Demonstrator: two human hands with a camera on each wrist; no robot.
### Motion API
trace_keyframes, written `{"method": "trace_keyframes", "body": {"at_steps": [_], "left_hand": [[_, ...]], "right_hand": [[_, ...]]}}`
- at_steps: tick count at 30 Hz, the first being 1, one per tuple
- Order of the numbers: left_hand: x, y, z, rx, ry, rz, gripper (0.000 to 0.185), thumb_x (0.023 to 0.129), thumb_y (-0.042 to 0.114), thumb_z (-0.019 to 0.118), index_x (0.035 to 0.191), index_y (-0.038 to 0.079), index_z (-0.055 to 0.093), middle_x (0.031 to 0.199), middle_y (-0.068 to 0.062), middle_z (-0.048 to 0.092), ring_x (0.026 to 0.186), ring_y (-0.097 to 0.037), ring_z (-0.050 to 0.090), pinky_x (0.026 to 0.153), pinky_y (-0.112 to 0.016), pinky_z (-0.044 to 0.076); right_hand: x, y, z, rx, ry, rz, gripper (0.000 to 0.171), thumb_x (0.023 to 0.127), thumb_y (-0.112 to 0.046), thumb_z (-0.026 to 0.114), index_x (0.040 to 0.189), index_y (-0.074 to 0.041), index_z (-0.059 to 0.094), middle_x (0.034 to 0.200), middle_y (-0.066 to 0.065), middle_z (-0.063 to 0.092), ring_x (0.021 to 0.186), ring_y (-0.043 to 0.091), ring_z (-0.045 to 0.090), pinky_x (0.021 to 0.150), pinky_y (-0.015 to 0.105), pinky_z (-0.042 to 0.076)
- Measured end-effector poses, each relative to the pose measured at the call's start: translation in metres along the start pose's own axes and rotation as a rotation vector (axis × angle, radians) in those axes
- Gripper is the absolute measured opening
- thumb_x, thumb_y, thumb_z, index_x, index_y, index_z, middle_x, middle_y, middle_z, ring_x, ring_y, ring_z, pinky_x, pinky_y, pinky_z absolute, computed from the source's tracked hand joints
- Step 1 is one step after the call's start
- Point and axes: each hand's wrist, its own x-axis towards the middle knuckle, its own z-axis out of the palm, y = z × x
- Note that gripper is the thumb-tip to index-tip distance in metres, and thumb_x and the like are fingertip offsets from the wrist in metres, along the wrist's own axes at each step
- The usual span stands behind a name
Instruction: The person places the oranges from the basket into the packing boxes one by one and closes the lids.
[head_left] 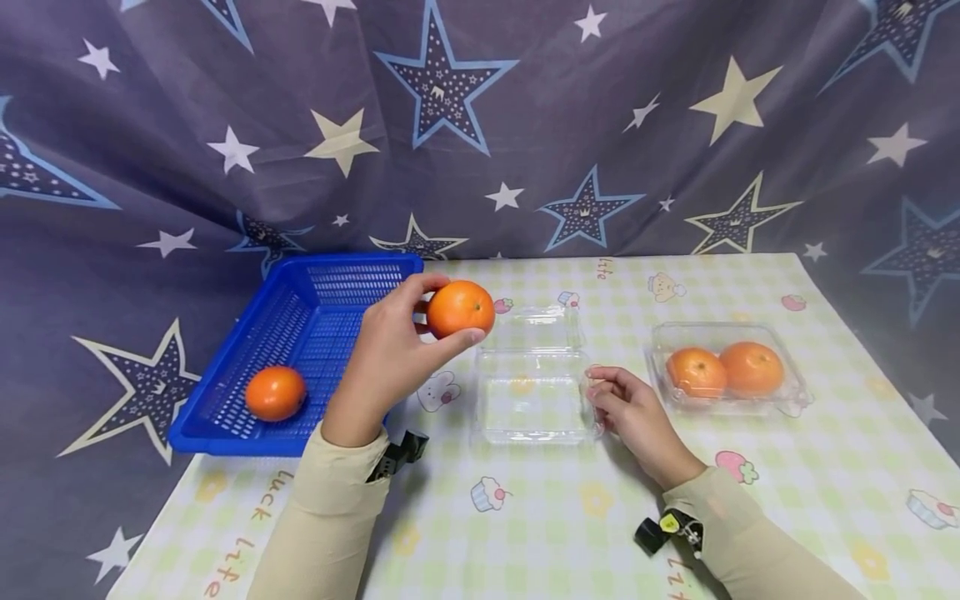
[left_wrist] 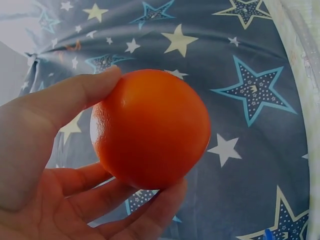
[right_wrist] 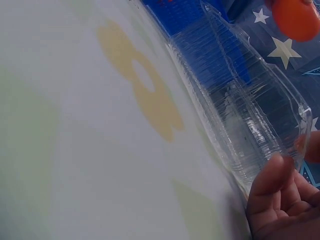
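My left hand (head_left: 397,342) grips an orange (head_left: 461,307) between thumb and fingers, up above the table. In the left wrist view the thumb lies on one side of that orange (left_wrist: 152,130) and the fingers on the other. A clear plastic clamshell box (head_left: 534,400) stands with its lid (head_left: 532,327) folded back, and no fruit shows inside. At its right edge my right hand (head_left: 637,417) pinches the rim; the right wrist view has thumb and fingertip on the clear box's edge (right_wrist: 306,112).
To the left stands a blue plastic basket (head_left: 225,442) with one orange (head_left: 275,393) in it. On the right sits a clear box (head_left: 757,408) holding two oranges (head_left: 752,368). A checked cloth (head_left: 540,533) covers the table, and a star-patterned curtain (head_left: 525,108) hangs behind.
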Motion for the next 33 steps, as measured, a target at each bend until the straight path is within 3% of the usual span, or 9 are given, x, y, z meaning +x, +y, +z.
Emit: {"method": "trace_keyframes", "body": {"at_steps": [9,22,33], "left_hand": [[0.001,0.000,0.012,0.029,-0.059,0.069,0.069,0.075,0.046,0.092,0.133,0.018,0.068,0.127,-0.002,0.068,0.106,-0.020,0.066,0.078,-0.035,0.063],[0.000,0.000,0.034,-0.004,-0.136,0.095,0.062,0.076,0.050,0.090,0.126,0.020,0.068,0.117,0.003,0.070,0.091,-0.012,0.067,0.077,-0.029,0.061],[-0.003,0.005,0.053,0.009,-0.217,0.035,0.068,0.078,0.050,0.089,0.133,0.017,0.064,0.119,-0.002,0.063,0.094,-0.014,0.068,0.078,-0.029,0.060]], "right_hand": [[-0.001,0.000,0.001,-0.007,0.011,0.003,0.037,0.100,-0.006,0.060,0.136,0.003,0.053,0.092,-0.001,0.059,0.074,0.009,0.054,0.060,0.020,0.047],[0.000,0.001,0.001,-0.004,0.006,-0.005,0.038,0.100,-0.006,0.059,0.136,0.004,0.052,0.091,-0.004,0.059,0.074,0.007,0.054,0.060,0.019,0.046],[-0.001,0.001,0.002,-0.004,0.009,-0.007,0.036,0.100,-0.006,0.060,0.134,0.003,0.052,0.090,-0.002,0.058,0.073,0.008,0.054,0.059,0.020,0.046]]}}
